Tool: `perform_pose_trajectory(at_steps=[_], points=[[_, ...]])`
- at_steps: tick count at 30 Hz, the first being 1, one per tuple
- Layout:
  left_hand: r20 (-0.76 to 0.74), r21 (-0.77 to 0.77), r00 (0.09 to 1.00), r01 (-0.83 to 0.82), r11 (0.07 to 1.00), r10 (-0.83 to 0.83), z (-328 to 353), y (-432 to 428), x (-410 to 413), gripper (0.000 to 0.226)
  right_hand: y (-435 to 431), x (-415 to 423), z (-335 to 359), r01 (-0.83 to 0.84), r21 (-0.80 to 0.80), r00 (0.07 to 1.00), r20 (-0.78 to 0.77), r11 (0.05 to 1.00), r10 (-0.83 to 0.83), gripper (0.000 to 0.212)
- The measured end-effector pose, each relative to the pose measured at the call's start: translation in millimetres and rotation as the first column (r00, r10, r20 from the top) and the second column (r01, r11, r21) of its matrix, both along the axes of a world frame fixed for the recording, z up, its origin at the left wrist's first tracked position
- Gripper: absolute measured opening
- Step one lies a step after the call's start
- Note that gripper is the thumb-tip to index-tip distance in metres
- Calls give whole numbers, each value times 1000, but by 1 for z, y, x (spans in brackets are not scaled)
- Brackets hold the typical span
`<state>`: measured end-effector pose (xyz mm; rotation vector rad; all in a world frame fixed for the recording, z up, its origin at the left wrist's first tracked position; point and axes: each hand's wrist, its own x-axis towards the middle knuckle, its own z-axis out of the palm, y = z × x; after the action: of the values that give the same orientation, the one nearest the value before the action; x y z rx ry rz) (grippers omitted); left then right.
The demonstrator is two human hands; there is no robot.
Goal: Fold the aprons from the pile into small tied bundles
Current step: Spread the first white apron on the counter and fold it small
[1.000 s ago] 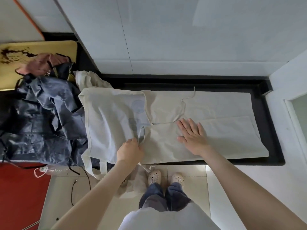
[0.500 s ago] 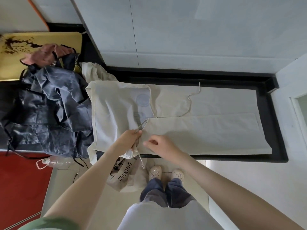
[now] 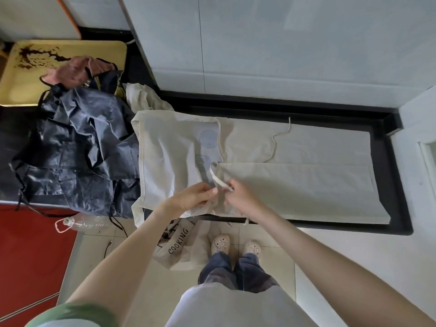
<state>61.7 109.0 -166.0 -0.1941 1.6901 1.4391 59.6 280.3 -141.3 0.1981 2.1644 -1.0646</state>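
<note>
While the person is standing at a black counter (image 3: 392, 185) with a raised rim, a pale wall (image 3: 283, 55) is rising straight behind it and light floor tiles (image 3: 266, 237) are showing below, with a red floor area (image 3: 28, 256) lying off to the left. A cream apron (image 3: 306, 185) is lying flat along the counter, its long sides folded in toward the middle and its left end resting over the edge of a heap. A thin cord (image 3: 274, 142) is curling across its upper half. The right hand (image 3: 243, 198) is pinching the end of a flat cream strap (image 3: 215, 178) between thumb and fingertips, lifting it off the cloth. The left hand (image 3: 193, 197), just beside it, is pinching the same strap lower down with curled fingers.

To the left, a pile of dark blue aprons (image 3: 77, 152) is sitting crumpled on the counter, with a pink apron (image 3: 70, 74) lying at its far end against a stained yellow tray (image 3: 23, 74). A clear plastic bottle (image 3: 89, 224) is lying on the floor under the pile; what it is holding cannot be told. A cream cloth printed COOKING (image 3: 181, 244) is hanging below the counter edge, near a pair of pale shoes (image 3: 220, 244).
</note>
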Motion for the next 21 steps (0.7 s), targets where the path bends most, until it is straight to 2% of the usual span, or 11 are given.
perform_pose_trajectory(at_steps=[2, 4, 7, 9, 11, 13, 15, 16, 18, 19, 21], points=[[-29, -155, 999, 10, 988, -15, -1, 5, -1, 35, 16, -24, 7, 6, 95, 991, -135, 995, 7, 23], [-99, -340, 993, 33, 940, -70, -1, 13, -7, 7, 34, -51, 13, 45, 243, 930, -364, 969, 48, 21], [-136, -514, 973, 93, 853, -188, -2, 15, -17, 18, 52, -83, 25, 211, 475, 779, -609, 854, 147, 17], [-139, -565, 966, 105, 819, -219, -2, 13, -24, 17, 57, -95, 33, 340, 491, 666, -728, 802, 164, 21], [-156, -618, 961, 84, 782, -227, -1, 10, -26, 13, 55, -94, 33, 330, 450, 556, -803, 830, 214, 31], [-180, -682, 964, 21, 731, -196, -1, 9, -22, 14, 49, -78, 24, 126, 422, 513, -803, 898, 305, 36], [-241, -709, 962, -88, 699, -124, 0, 11, -13, 17, 41, -49, 10, -231, 390, 620, -648, 891, 444, 52], [-283, -705, 955, -146, 694, -86, 2, 14, -8, 18, 39, -34, 2, -399, 369, 650, -532, 840, 542, 64], [-378, -678, 926, -262, 687, -20, 6, 19, 4, 17, 37, -9, -16, -602, 395, 573, -392, 694, 720, 84], [-422, -660, 906, -312, 684, 6, 7, 22, 8, 18, 36, 1, -24, -643, 428, 525, -356, 635, 773, 89], [-485, -616, 872, -393, 683, 65, 5, 23, 13, 17, 35, 11, -36, -665, 458, 492, -326, 590, 808, 85]])
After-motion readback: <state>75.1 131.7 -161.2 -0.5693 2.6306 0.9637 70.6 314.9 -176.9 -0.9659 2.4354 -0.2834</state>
